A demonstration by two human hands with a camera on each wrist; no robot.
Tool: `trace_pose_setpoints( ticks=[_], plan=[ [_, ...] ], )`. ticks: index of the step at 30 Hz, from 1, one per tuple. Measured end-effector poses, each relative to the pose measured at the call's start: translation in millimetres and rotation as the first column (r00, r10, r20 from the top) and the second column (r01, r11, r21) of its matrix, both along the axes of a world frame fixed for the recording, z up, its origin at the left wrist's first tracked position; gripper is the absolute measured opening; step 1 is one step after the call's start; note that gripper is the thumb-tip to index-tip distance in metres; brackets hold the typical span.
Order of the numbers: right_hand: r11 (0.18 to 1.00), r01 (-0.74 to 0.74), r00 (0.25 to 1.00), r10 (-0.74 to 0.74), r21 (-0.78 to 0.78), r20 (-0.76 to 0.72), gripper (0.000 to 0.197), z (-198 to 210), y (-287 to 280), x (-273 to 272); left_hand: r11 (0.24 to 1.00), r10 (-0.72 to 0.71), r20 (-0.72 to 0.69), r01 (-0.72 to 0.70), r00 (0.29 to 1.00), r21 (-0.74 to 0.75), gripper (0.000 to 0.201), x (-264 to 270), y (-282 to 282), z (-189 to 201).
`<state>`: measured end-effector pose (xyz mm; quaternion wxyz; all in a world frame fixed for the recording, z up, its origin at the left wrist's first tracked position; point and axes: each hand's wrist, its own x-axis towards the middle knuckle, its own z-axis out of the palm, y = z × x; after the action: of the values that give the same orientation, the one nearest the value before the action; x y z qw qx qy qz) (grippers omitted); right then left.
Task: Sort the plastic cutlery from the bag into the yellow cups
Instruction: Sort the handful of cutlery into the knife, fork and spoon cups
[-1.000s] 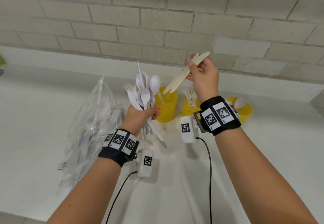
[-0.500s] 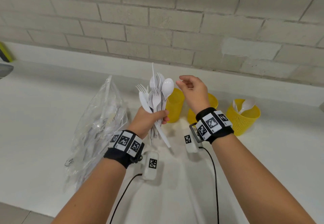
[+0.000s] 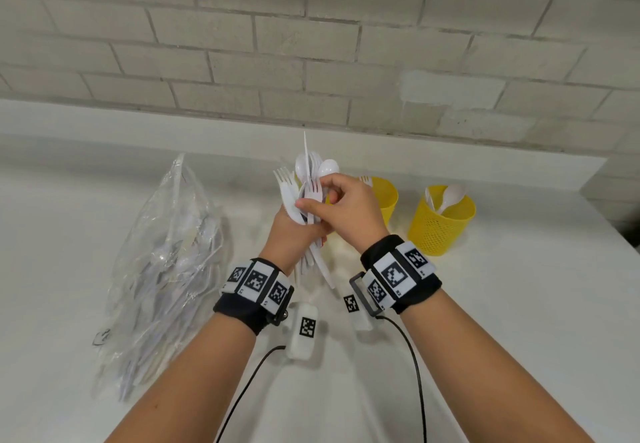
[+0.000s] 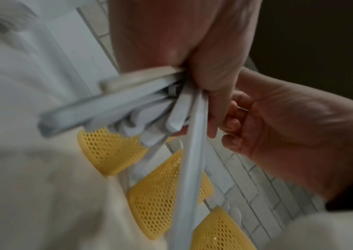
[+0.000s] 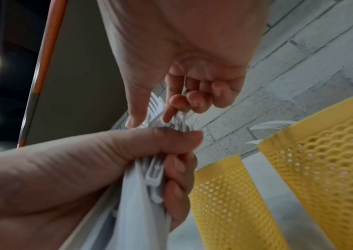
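My left hand point(image 3: 294, 234) grips a bunch of white plastic cutlery point(image 3: 304, 179) upright above the counter, with forks, spoons and a knife fanned out at the top. My right hand point(image 3: 311, 200) reaches into the bunch, thumb and index finger pinching a fork point(image 3: 314, 190). The right wrist view shows that pinch point(image 5: 152, 118) just above the left hand's point(image 5: 107, 160) fist. Behind the hands stand yellow mesh cups: the middle cup point(image 3: 384, 200) with fork tines, the right cup point(image 3: 443, 231) with spoons. The left cup point(image 4: 111, 152) is hidden in the head view.
A crumpled clear plastic bag point(image 3: 162, 269) with more cutlery lies on the white counter point(image 3: 519, 321) to the left. A grey brick wall point(image 3: 311, 44) rises behind the cups. Black cables hang from both wrists. The counter ends at the far right.
A second ago my right hand held knives above the cups. Half a second ago it was empty. It has now moved left into the bunch and pinches a fork. The left hand stayed put.
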<state>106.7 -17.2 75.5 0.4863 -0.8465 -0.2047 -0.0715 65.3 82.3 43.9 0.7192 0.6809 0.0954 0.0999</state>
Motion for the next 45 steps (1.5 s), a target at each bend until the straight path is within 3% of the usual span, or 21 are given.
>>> trace_pose_setpoints(
  ticks=[3,7,10,14,19,25,30,35,38,40,42,45],
  plan=[
    [0.994,0.04,0.999,-0.04,-0.104,0.005,0.032,3,-2,-2,0.998,0.006,0.015,-0.007,1.0,0.066,0.036,4,-9,-1],
    [0.991,0.079,0.997,-0.081,-0.105,-0.01,0.042,3,-6,-1,0.998,-0.03,0.02,0.029,0.999,0.049,0.041,7,-14,-3],
    [0.997,0.075,0.996,-0.076,-0.025,-0.046,0.037,2,-11,0,0.996,-0.085,0.055,0.085,0.995,-0.004,0.048,5,-16,-2],
    [0.991,0.089,0.994,-0.083,0.1,-0.065,0.03,1,-14,-1,0.988,-0.136,0.073,0.14,0.988,-0.059,0.042,5,-18,-1],
    [0.972,0.134,0.991,-0.127,0.19,-0.05,0.037,-1,-17,-1,0.979,-0.185,0.038,0.188,0.982,-0.079,0.037,6,-20,-1],
    [0.948,0.201,0.98,-0.197,0.246,-0.04,0.023,4,-24,3,0.978,-0.207,0.02,0.208,0.978,-0.015,0.041,7,-24,-3],
    [0.941,0.197,0.98,-0.188,0.277,-0.061,0.02,10,-28,4,0.981,-0.189,0.001,0.189,0.982,0.046,0.058,14,-25,-9],
    [0.877,0.221,0.975,-0.188,0.426,-0.119,0.011,24,-38,8,0.969,-0.23,-0.002,0.229,0.973,0.095,0.051,16,-26,-11],
    [0.805,0.238,0.971,-0.206,0.543,-0.121,0.014,43,-48,15,0.966,-0.242,-0.013,0.242,0.97,0.096,0.032,17,-24,-14],
    [0.753,0.241,0.969,-0.222,0.613,-0.108,0.017,57,-57,21,0.967,-0.244,-0.013,0.244,0.97,0.08,0.025,16,-21,-17],
    [0.718,0.238,0.965,-0.252,0.654,-0.074,0.011,66,-63,27,0.97,-0.233,-0.009,0.233,0.972,0.063,0.03,17,-19,-18],
    [0.698,0.233,0.95,-0.311,0.677,-0.006,0.011,67,-71,39,0.976,-0.208,-0.013,0.208,0.978,0.06,0.023,19,-16,-18]
  ],
)
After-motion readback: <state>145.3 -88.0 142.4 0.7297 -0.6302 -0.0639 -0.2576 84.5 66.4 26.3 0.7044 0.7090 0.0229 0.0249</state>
